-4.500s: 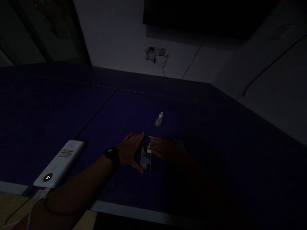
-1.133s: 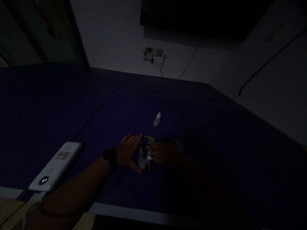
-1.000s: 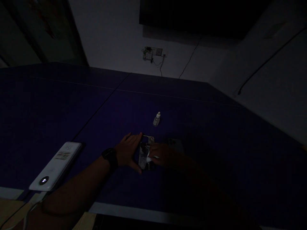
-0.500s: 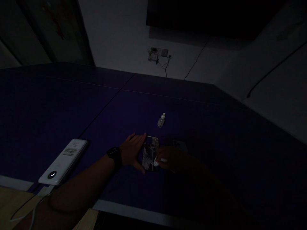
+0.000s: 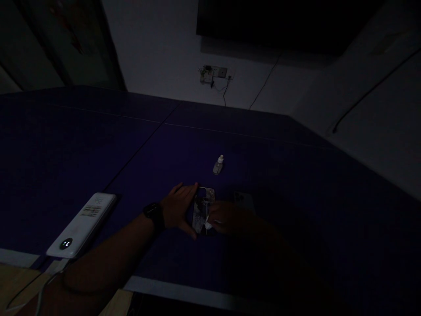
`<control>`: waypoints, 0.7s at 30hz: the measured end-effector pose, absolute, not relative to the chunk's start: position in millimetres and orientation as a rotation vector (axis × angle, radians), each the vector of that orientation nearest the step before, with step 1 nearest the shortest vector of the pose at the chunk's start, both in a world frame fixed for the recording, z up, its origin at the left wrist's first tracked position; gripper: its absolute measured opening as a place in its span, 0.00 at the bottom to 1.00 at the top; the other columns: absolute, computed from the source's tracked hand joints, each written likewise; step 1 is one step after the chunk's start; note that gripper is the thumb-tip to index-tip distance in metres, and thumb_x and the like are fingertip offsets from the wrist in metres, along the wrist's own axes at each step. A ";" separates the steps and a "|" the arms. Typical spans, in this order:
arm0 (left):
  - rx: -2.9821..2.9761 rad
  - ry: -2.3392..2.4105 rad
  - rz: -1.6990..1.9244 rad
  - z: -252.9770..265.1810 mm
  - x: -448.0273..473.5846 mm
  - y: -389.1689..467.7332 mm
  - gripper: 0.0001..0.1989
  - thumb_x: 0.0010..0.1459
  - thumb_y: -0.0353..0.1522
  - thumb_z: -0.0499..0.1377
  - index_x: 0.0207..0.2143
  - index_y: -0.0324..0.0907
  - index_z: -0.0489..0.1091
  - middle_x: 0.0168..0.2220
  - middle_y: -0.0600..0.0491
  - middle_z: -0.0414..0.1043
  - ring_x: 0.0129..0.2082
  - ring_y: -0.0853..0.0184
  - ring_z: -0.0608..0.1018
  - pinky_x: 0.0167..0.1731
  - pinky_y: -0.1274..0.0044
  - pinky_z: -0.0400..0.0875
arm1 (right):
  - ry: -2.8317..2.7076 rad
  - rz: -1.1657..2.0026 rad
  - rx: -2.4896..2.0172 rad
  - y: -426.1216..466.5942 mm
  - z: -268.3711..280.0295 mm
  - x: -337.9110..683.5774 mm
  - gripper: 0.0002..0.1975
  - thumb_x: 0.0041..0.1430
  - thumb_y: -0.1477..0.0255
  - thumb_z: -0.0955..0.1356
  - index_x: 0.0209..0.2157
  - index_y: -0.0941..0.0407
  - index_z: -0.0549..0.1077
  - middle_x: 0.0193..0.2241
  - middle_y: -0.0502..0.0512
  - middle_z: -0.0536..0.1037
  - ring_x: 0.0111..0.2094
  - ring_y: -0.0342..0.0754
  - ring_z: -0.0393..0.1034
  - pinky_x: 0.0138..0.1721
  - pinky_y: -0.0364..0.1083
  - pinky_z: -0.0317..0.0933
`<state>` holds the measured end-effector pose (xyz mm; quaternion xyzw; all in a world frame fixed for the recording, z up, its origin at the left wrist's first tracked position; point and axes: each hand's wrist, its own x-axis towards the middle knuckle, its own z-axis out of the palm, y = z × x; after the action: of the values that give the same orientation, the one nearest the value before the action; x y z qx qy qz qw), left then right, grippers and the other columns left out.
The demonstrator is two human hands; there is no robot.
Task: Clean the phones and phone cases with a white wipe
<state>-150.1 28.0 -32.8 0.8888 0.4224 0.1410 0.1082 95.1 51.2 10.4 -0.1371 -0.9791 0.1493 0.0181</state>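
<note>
- On the purple table, a patterned phone case is laid flat.
- By the left hand, thumb and fingers spread apart, the case's left edge is touched.
- By the right hand, fingertips pinched together, a white wipe is held against it.

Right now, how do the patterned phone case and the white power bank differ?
Look: the patterned phone case is mottled dark and grey; the white power bank is mostly plain, with a lit round display.
Size: the power bank looks longer than the case.
Handling: the left hand braces the case while the right hand holds a white wipe on it; neither hand is on the power bank.
Shared: both lie on the blue table.
</note>
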 end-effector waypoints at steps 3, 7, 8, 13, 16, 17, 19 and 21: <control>2.613 1.236 0.396 -31.8 -150.3 27.9 0.75 0.37 0.70 0.58 0.71 0.36 0.25 0.68 0.28 0.51 0.67 0.40 0.59 0.65 0.50 0.43 | -3.026 0.573 -0.325 48.9 10.5 93.0 0.06 0.59 0.80 0.68 0.31 0.58 0.77 0.32 0.57 0.80 0.38 0.48 0.73 0.43 0.47 0.66; 2.621 1.231 0.412 -32.1 -150.6 28.1 0.75 0.37 0.69 0.59 0.71 0.36 0.26 0.68 0.29 0.51 0.67 0.39 0.60 0.65 0.50 0.43 | -2.918 0.644 -0.494 54.7 12.8 104.2 0.06 0.58 0.81 0.68 0.33 0.58 0.77 0.36 0.56 0.80 0.41 0.48 0.74 0.46 0.47 0.65; 2.621 1.233 0.422 -32.6 -150.6 28.1 0.75 0.37 0.69 0.59 0.71 0.36 0.26 0.68 0.29 0.52 0.66 0.39 0.60 0.65 0.50 0.43 | -2.888 0.598 -0.568 57.0 13.0 107.2 0.06 0.59 0.81 0.68 0.34 0.58 0.77 0.36 0.56 0.80 0.41 0.49 0.74 0.46 0.48 0.65; 2.611 1.247 0.410 -33.2 -150.1 28.4 0.76 0.36 0.69 0.60 0.71 0.35 0.27 0.68 0.28 0.52 0.66 0.39 0.60 0.64 0.49 0.44 | -2.901 0.470 -0.651 61.6 9.2 106.8 0.05 0.60 0.79 0.68 0.35 0.58 0.77 0.38 0.58 0.79 0.40 0.49 0.73 0.44 0.48 0.66; 2.614 1.234 0.400 -32.6 -150.2 28.5 0.75 0.37 0.69 0.59 0.71 0.35 0.27 0.68 0.28 0.52 0.67 0.39 0.60 0.65 0.49 0.44 | -2.914 0.437 -0.573 58.4 6.8 96.0 0.06 0.62 0.80 0.67 0.35 0.58 0.77 0.37 0.59 0.79 0.41 0.50 0.73 0.44 0.49 0.66; 2.618 1.228 0.401 -32.5 -150.3 28.6 0.75 0.37 0.69 0.59 0.71 0.35 0.26 0.68 0.28 0.52 0.67 0.39 0.60 0.65 0.49 0.43 | -2.918 0.438 -0.536 57.7 6.3 93.2 0.06 0.62 0.80 0.67 0.34 0.59 0.77 0.37 0.59 0.79 0.41 0.50 0.73 0.44 0.49 0.66; 2.624 1.225 0.395 -32.5 -150.6 28.6 0.75 0.37 0.69 0.59 0.71 0.36 0.26 0.68 0.28 0.51 0.67 0.39 0.60 0.65 0.49 0.43 | -2.928 0.465 -0.465 58.2 5.2 91.2 0.06 0.61 0.80 0.68 0.32 0.59 0.76 0.35 0.58 0.79 0.40 0.49 0.73 0.44 0.48 0.66; 2.626 1.237 0.386 -32.8 -150.7 28.5 0.75 0.37 0.69 0.59 0.71 0.35 0.26 0.68 0.28 0.51 0.66 0.39 0.60 0.64 0.49 0.44 | -2.924 0.488 -0.458 61.0 4.1 94.0 0.06 0.60 0.81 0.68 0.32 0.58 0.76 0.34 0.56 0.80 0.40 0.49 0.73 0.45 0.48 0.66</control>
<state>-150.7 28.5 -32.8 0.8916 0.4201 0.1311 0.1064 94.0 61.0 4.1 -0.1522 -0.9724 0.1623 0.0708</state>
